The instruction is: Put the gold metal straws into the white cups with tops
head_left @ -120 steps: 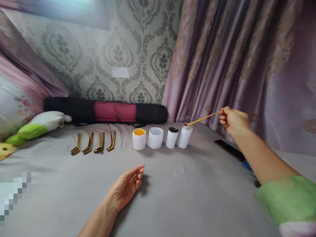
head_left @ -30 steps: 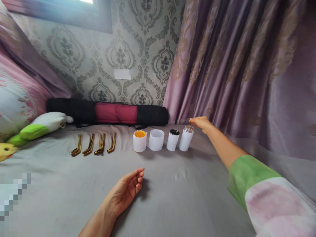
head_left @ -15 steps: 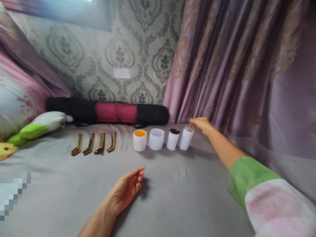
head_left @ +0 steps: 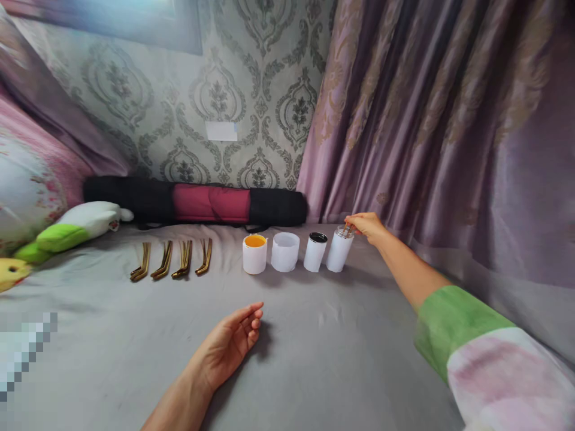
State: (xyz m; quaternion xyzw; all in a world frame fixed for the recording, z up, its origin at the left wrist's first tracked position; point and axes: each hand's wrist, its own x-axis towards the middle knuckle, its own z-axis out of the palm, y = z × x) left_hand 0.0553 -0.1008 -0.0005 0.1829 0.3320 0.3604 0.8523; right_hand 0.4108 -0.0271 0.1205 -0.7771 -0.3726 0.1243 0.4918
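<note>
My right hand (head_left: 366, 226) is at the mouth of the rightmost container, a tall white-wrapped one with a clear glass rim (head_left: 340, 250). Its thumb and fingers pinch a thin gold-coloured straw (head_left: 346, 228), mostly hidden inside the rim. My left hand (head_left: 233, 344) rests on the grey sheet, palm turned inward, fingers loosely curved and holding nothing. Left of the tall container stand a narrow black-rimmed one (head_left: 315, 256), a wide translucent white one (head_left: 284, 256) and a white one with an orange inside (head_left: 254, 257). Bent gold straws (head_left: 183, 260) lie in several small bunches farther left.
A long black and maroon bag (head_left: 211, 203) lies against the patterned wall. Purple curtains (head_left: 404, 120) hang behind my right arm. A green and white plush toy (head_left: 76, 227) and a yellow one (head_left: 11, 272) lie at the left edge. The grey sheet (head_left: 314, 371) is slightly wrinkled.
The fingers of my right hand have dipped slightly lower at the tall container's rim, with the straw between them. My left hand and the bunches of straws stay where they were.
</note>
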